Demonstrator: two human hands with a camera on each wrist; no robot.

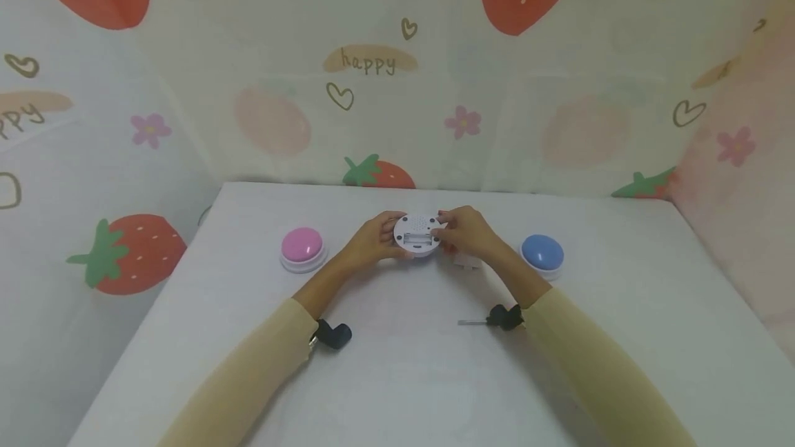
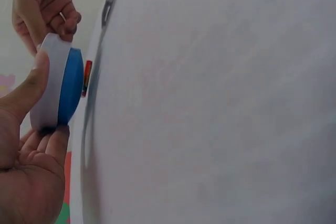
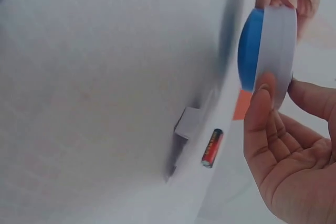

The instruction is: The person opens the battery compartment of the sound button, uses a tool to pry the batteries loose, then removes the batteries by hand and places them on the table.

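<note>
A round push button with a white base (image 1: 419, 248) and a blue dome (image 2: 71, 90) is held up, underside towards me. The compartment in its underside lies uncovered; whether a battery sits inside is too small to tell. My left hand (image 1: 373, 239) grips the base from the left, thumb on one side and fingers on the other, as the left wrist view shows (image 2: 31, 156). At the opposite edge my right hand (image 1: 470, 232) pinches the base between thumb and forefinger (image 3: 260, 103). Below the right hand, a red battery (image 3: 212, 148) lies on the table beside a small white piece (image 3: 188, 123).
A pink button (image 1: 302, 247) stands on the table to the left, a blue button (image 1: 543, 254) to the right. Black wrist mounts (image 1: 334, 334) hang at both sleeves. The white table (image 1: 397, 378) ends at a strawberry-print cloth (image 1: 373, 116) behind.
</note>
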